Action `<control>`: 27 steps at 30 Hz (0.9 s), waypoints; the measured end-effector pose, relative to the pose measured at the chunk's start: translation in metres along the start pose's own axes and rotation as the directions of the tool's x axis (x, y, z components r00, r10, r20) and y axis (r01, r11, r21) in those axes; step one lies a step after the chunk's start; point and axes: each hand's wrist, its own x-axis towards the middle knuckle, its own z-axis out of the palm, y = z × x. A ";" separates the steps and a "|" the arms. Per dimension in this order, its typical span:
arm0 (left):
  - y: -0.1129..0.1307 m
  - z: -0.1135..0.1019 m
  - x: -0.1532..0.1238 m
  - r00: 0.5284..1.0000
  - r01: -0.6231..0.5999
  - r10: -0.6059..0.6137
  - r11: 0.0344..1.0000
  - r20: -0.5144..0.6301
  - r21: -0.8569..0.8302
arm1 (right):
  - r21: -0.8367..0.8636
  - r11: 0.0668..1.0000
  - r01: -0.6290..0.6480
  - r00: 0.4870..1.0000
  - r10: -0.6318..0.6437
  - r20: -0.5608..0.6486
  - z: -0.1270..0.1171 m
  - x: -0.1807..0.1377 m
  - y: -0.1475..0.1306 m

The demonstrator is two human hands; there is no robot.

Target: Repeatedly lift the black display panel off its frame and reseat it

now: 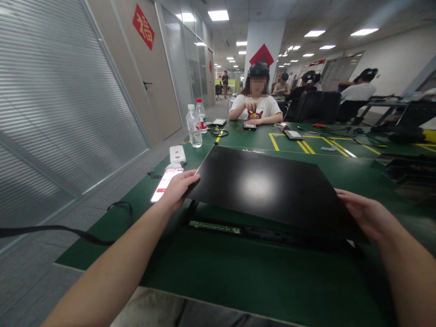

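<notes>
A large flat black panel (265,186) is tilted up at its near edge over the green table (238,277). My left hand (177,187) grips the panel's near left corner with fingers curled under it. My right hand (363,213) grips the near right edge the same way. Under the raised edge lies a dark frame with a narrow green circuit strip (214,226) along it.
A lit phone (165,183) and a white device (177,154) lie left of the panel, with two water bottles (195,126) behind. A black cable (85,234) hangs off the left edge. A person (256,102) sits across; others sit at the back right.
</notes>
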 end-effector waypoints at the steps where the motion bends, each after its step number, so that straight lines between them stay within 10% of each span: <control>1: 0.000 0.001 -0.001 1.000 0.003 -0.003 1.000 -0.002 0.001 | 0.007 1.000 0.019 0.999 -0.019 -0.027 0.001 0.000 -0.001; 27: -0.004 -0.008 0.004 0.998 -0.059 0.063 0.987 -0.025 0.148 | -0.370 0.885 0.283 0.933 -0.343 -0.107 -0.009 0.031 0.020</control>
